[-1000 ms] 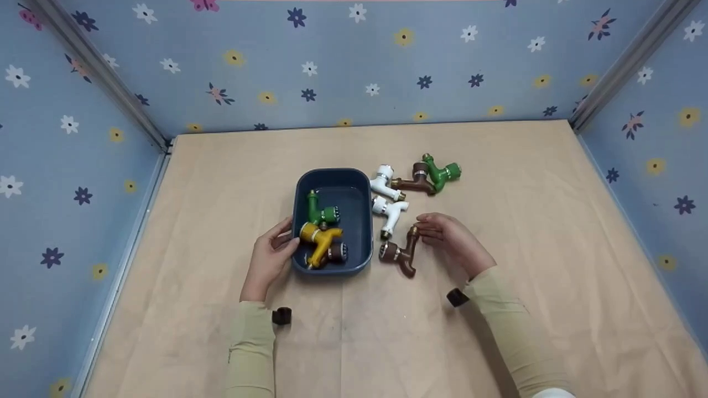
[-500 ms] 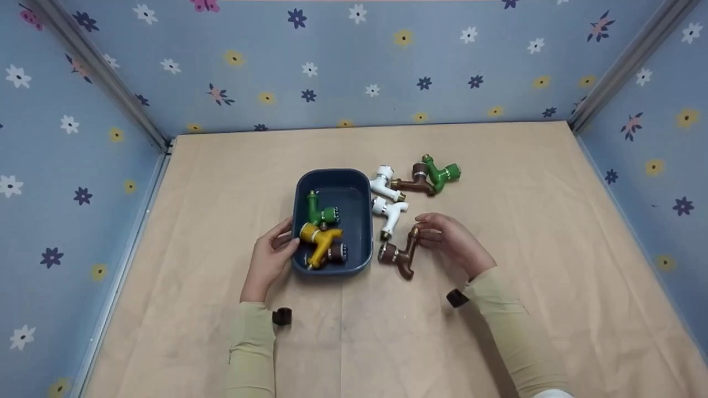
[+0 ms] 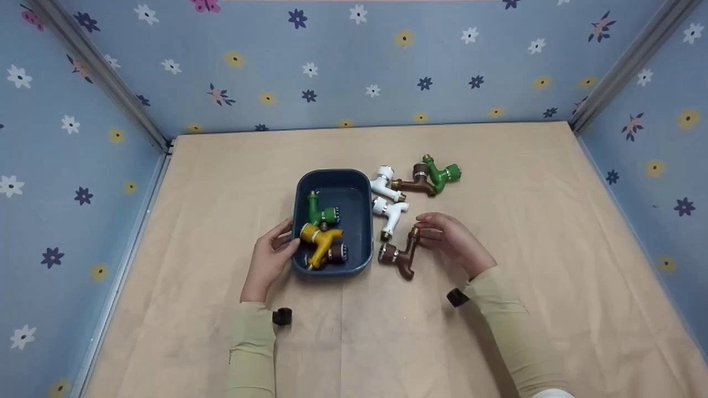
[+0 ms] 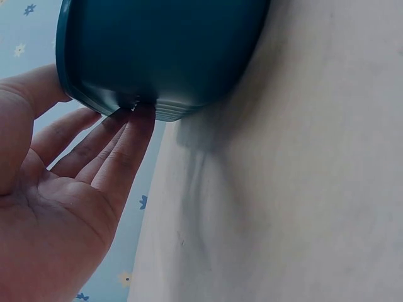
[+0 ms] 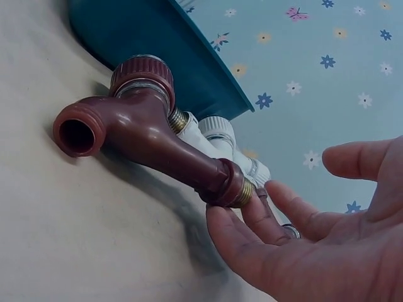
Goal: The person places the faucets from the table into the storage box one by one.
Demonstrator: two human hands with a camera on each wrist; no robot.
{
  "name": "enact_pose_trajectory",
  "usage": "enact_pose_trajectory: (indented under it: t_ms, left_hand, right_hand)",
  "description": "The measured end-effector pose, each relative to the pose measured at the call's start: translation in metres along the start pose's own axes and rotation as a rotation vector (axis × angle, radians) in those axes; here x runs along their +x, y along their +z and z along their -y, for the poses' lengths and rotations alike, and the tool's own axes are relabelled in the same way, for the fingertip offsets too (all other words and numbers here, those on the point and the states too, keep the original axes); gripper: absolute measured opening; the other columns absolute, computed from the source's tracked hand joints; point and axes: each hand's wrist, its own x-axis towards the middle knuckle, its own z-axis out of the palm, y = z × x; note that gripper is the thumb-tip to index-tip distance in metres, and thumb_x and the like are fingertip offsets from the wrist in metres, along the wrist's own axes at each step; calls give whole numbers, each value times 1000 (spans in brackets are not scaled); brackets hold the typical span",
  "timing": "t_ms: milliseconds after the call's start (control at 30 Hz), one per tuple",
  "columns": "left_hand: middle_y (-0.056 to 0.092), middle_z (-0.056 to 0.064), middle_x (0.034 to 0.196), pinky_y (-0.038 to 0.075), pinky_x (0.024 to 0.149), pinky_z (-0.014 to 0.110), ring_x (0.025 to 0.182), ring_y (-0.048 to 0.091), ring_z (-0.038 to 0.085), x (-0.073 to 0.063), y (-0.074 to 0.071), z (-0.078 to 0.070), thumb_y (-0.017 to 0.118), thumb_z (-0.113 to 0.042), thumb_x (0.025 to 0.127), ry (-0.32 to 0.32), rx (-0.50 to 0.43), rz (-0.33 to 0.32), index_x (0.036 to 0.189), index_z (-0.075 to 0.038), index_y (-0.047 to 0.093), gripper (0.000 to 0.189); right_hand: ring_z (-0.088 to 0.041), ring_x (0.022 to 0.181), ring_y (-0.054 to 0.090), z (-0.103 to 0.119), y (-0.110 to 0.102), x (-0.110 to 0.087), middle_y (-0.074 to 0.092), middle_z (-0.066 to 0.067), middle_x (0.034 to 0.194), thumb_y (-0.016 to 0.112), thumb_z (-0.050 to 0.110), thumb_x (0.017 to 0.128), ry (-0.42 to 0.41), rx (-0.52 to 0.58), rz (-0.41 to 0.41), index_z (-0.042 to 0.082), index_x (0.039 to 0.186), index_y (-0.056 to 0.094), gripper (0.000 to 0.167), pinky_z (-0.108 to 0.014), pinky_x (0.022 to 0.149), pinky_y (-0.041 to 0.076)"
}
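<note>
A dark blue plastic tub (image 3: 355, 243) stands mid-table. My left hand (image 3: 269, 253) holds its left side, thumb at the rim and fingers (image 4: 129, 148) against the outer wall. Inside lie a green tap (image 3: 315, 210), a yellow tap (image 3: 322, 241) and a brown tap (image 3: 336, 252) partly under the yellow one. My right hand (image 3: 453, 240) is at another brown tap (image 3: 406, 255), right of the tub. In the right wrist view, extended fingertips touch the brass-threaded end of this brown tap (image 5: 151, 138), while the thumb stands apart from it.
Two white taps, the nearer (image 3: 391, 214) and the farther (image 3: 384, 182), lie against the tub's right side. Behind them a brown tap (image 3: 417, 181) touches a green tap (image 3: 442, 174). Flower-patterned panels (image 3: 343, 61) enclose the cloth-covered table (image 3: 221, 182) at back and sides.
The brown tap at my right hand has shifted very slightly, its spout a little toward the near side. Both hands and the tub stay in place.
</note>
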Motion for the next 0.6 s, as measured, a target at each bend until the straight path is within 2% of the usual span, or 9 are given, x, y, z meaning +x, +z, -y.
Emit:
enact_pose_trajectory:
  t_ms: [100, 333, 600]
  left_hand:
    - [50, 23, 134, 47, 93, 27, 116, 54, 35, -1, 0, -3, 62, 1, 91, -12, -22, 4, 141, -2, 46, 53]
    - [47, 31, 133, 46, 96, 34, 116, 52, 42, -8, 3, -26, 60, 8, 90, 5, -31, 17, 139, 8, 42, 53]
    - [47, 29, 133, 46, 96, 34, 116, 52, 41, -8, 3, -28, 60, 7, 90, -12, -30, 24, 140, 7, 42, 52]
  right_hand:
    - [-36, 114, 55, 1, -1, 1, 49, -33, 129, 39, 13, 100, 12, -25, 11, -14, 131, 41, 41, -46, 100, 43]
    - [-34, 112, 57, 3, -1, 3, 51, -31, 128, 35, 14, 101, 30, -117, 52, -13, 132, 41, 42, -45, 99, 44]
    - [-31, 102, 62, 2, 2, 3, 50, -31, 129, 38, 15, 100, 69, -112, 77, -12, 133, 40, 42, -51, 99, 42]
